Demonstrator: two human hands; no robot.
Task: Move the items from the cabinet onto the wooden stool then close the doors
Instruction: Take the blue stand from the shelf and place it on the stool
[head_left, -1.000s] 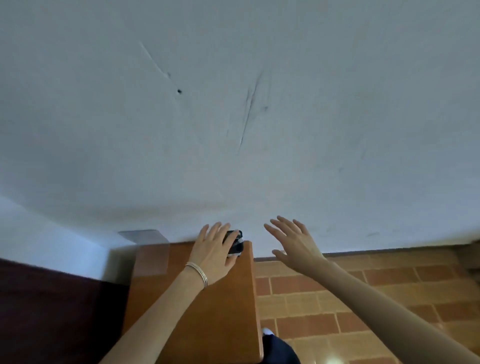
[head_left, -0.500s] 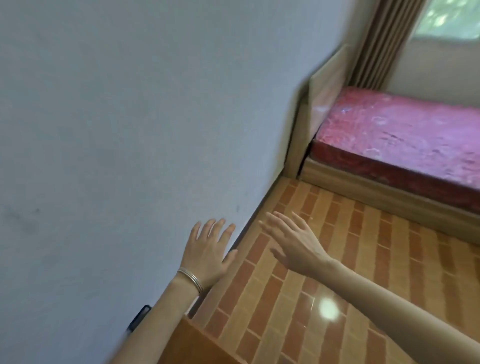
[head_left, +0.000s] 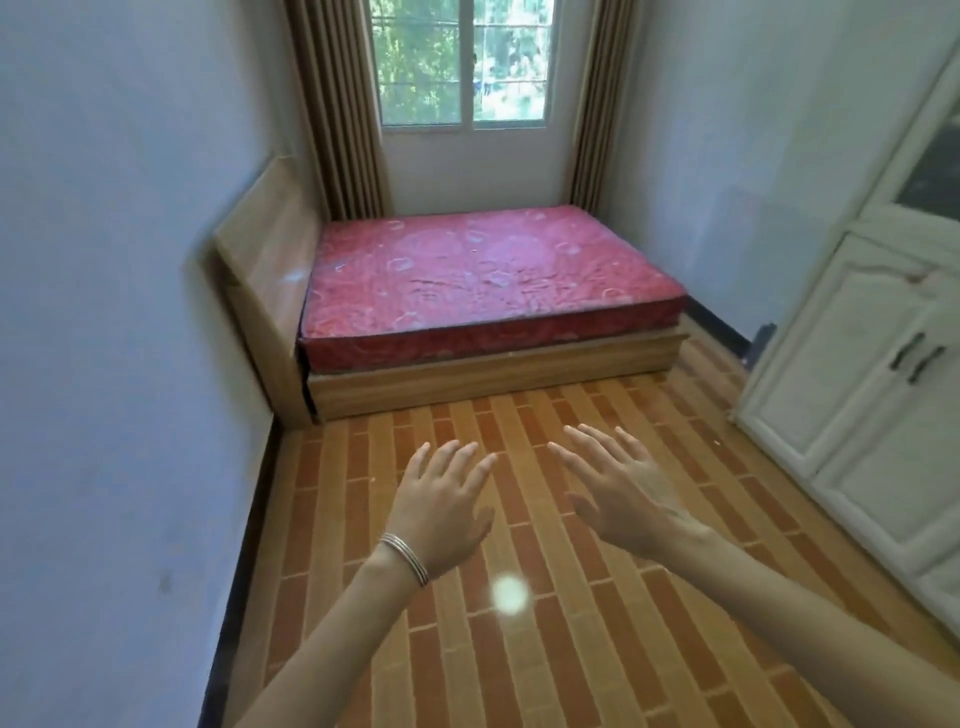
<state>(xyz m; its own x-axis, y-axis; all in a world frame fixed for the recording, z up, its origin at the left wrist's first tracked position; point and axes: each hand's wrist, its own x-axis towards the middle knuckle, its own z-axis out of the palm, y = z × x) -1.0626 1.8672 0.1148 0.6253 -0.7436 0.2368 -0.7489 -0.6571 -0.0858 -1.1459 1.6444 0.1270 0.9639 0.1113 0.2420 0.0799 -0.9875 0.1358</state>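
My left hand (head_left: 441, 504), with thin bracelets on the wrist, is held out over the tiled floor, fingers spread and empty. My right hand (head_left: 618, 488) hovers beside it, also spread and holding nothing. A white cabinet (head_left: 878, 384) stands along the right wall; its lower doors with dark handles (head_left: 917, 358) look shut. The wooden stool and the cabinet's items are out of view.
A bed with a red mattress (head_left: 483, 280) and a wooden frame (head_left: 493, 374) fills the far end under a window (head_left: 462, 62) with brown curtains. A white wall (head_left: 119, 338) runs along the left. Brick-patterned floor (head_left: 519, 649) lies between wall and cabinet.
The view has swung right from the stool and wall to the room. My left hand let go of a dark object on the stool; both hands are now empty over the floor.
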